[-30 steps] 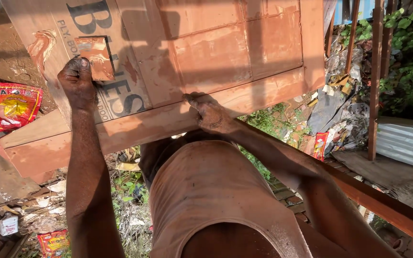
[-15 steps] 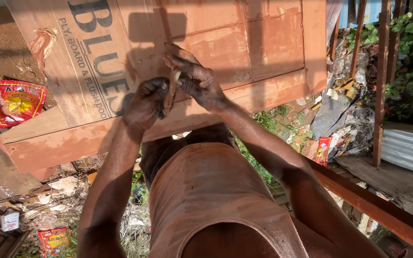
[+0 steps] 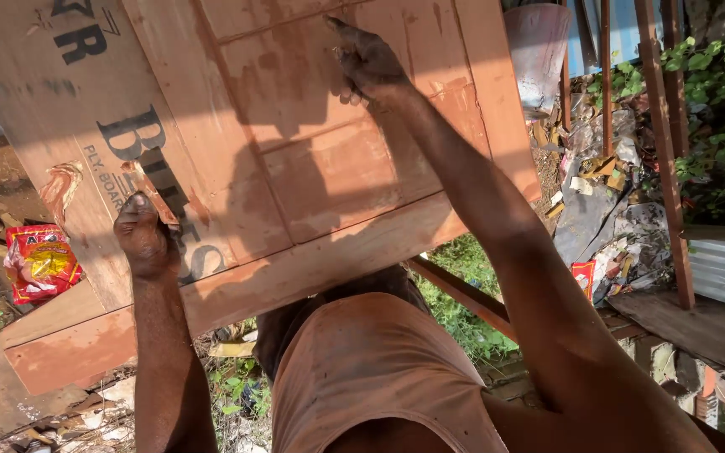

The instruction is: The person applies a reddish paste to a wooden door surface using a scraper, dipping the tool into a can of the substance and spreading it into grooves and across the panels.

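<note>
Head view: a putty-filling step is judged to be in hand on the wooden door panel [image 3: 312, 168]. The right hand [image 3: 367, 59], fingers pressed together, is rubbed against the panel at twelve o'clock. A flat scraper [image 3: 154, 195] is pinched by the left hand [image 3: 143, 236] at nine o'clock. Next, firm smoothing pressure is needed. Half a second ago both hands were joined at centre.

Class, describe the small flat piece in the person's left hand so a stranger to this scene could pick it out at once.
Start at the big reddish-brown wooden door panel filling the upper view. On its plain left part with dark printed lettering, the left hand holds a small flat scraper-like piece against the board. It is thin, tilted, smeared with the same reddish filler, and the only loose thing on the panel; the right hand works bare higher up.
</note>
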